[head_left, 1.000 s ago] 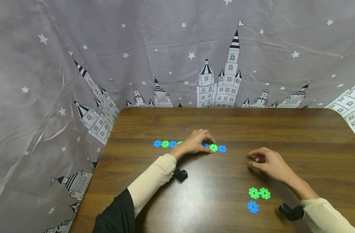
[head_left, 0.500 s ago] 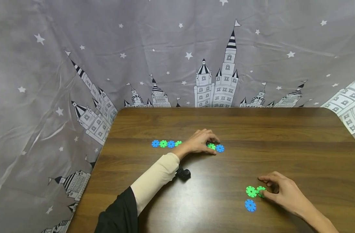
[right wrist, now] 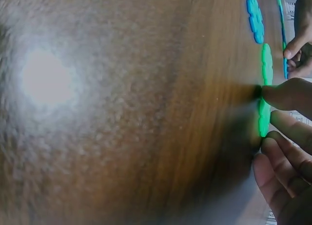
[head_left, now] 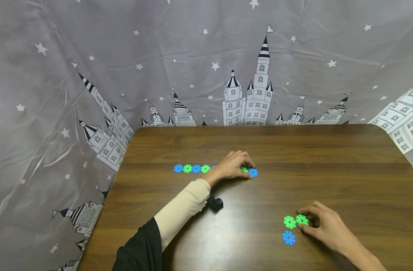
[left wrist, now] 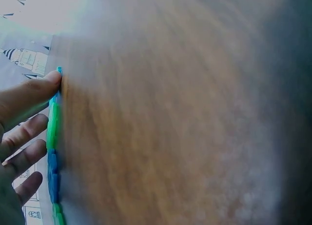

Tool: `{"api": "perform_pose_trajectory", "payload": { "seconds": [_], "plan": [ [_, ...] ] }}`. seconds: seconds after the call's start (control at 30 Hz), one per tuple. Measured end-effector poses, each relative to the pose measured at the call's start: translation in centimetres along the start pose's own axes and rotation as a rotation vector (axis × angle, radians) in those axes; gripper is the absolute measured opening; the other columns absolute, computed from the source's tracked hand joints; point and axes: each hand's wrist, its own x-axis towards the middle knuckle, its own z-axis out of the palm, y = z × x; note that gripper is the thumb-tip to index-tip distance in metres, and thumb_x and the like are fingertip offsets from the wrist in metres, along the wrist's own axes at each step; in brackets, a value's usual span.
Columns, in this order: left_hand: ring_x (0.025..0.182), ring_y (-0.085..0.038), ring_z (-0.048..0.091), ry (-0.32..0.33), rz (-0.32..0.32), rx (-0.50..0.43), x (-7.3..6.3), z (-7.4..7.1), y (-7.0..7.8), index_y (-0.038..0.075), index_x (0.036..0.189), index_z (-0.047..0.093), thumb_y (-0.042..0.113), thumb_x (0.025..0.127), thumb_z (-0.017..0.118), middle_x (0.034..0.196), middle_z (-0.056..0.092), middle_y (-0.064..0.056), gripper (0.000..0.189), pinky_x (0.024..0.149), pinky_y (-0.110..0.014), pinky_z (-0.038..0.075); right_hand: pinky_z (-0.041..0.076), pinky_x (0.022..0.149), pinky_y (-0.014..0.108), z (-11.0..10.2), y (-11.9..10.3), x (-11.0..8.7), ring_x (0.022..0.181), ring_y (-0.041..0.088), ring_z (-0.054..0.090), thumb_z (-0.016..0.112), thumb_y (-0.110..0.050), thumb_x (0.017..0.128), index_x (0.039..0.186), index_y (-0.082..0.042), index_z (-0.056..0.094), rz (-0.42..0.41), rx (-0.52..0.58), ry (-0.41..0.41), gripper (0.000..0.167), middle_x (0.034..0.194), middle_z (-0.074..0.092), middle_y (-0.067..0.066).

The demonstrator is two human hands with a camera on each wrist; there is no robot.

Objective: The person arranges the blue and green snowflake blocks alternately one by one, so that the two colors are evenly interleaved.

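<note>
A row of interlocking notched discs [head_left: 196,168], blue and green by turns, lies across the table; the left hand [head_left: 231,165] covers part of it. The left thumb and fingers grip the edges of the blue disc [head_left: 253,172] at the row's right end. In the left wrist view the left thumb [left wrist: 51,78] presses at the discs' edge. Nearer the front, the right hand [head_left: 323,222] pinches a green disc [head_left: 302,219] by its rim between thumb and index finger. A second green disc [head_left: 289,222] lies close at its left, with a loose blue disc [head_left: 288,238] below.
The brown wooden table [head_left: 345,162] ends at a grey curtain [head_left: 179,37] printed with castles and stars. A black wrist camera [head_left: 215,203] hangs under the left wrist, above the tabletop.
The right hand has come down toward the front to the green discs and closed its fingers on the right one. The left hand has slid slightly right along the row to its last blue disc.
</note>
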Motion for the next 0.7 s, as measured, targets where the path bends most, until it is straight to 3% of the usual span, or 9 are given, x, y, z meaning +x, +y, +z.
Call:
{"api": "perform_pose_trajectory", "payload": {
  "seconds": [0.13,0.37,0.7],
  "plan": [
    [0.102,-0.011,0.050,0.003,0.001,0.003,0.05,0.00,0.13,0.022,0.116,0.073,0.035,0.080,0.081,0.107,0.062,0.007,0.039,0.093,-0.029,0.034,0.045,0.057,0.021,0.03,-0.07,0.01,0.074,0.000,0.053,0.089,-0.004,0.062,0.091,-0.012,0.069,-0.006,0.008,-0.012,0.036,0.093,0.058,-0.009],
    [0.103,-0.011,0.050,0.006,-0.004,0.011,0.01,0.10,0.10,0.022,0.115,0.073,0.035,0.080,0.081,0.108,0.062,0.007,0.039,0.093,-0.029,0.034,0.049,0.066,0.024,-0.14,-0.72,0.12,0.078,0.002,0.055,0.088,-0.006,0.064,0.092,-0.014,0.069,0.069,-0.057,-0.052,0.035,0.092,0.059,-0.012],
    [0.102,-0.011,0.050,-0.002,-0.012,0.004,0.18,0.20,0.13,0.023,0.116,0.073,0.034,0.080,0.081,0.106,0.061,0.008,0.038,0.094,-0.029,0.033,0.048,0.063,0.026,-0.27,-0.86,-0.02,0.076,0.004,0.053,0.089,-0.019,0.066,0.091,-0.014,0.068,0.111,-0.110,-0.019,0.033,0.087,0.055,-0.010]
  ]
}}
